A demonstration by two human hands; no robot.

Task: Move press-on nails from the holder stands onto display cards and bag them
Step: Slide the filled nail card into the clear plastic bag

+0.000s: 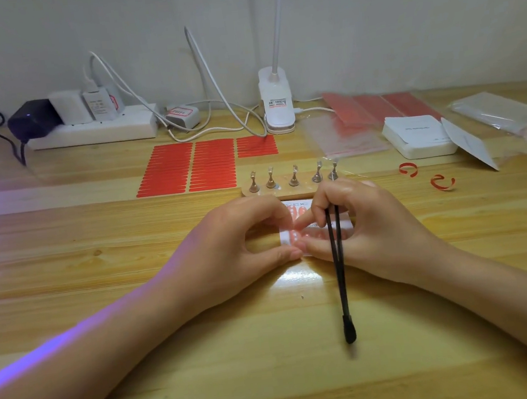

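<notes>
Both hands meet over the display card (315, 226) at the middle of the wooden table (98, 249), forearms coming in from seven and five o'clock. The left hand (243, 234) lies on its side with the palm turned inward, fingers curled over the card's left edge and the thumb stretched along the near edge, pinching the card between them. The right hand (356, 225) mirrors it from the three o'clock side: its index finger points down onto the card's pink press-on nails (301, 212), its thumb tip comes up against the left thumb, and the remaining fingers curl around a pair of black tweezers (338, 263). The tweezers' joined end points back toward six o'clock, hanging clear of the table; the tips are hidden inside the fist. Whether the index finger is actually pressing a nail, hard to tell.

Just beyond the card at twelve o'clock sits the wooden holder stand (290, 185) with five metal pegs; the peg tips are too small to read. Farther out at eleven o'clock lie the red adhesive strip sheets (193, 167). At two o'clock, a white stack of cards (418, 137) and clear bags (500, 116). Two curled red strips (442, 182) rest at three o'clock. A white clip lamp (277, 107) stands at twelve, and a power strip (92, 129) at ten.
</notes>
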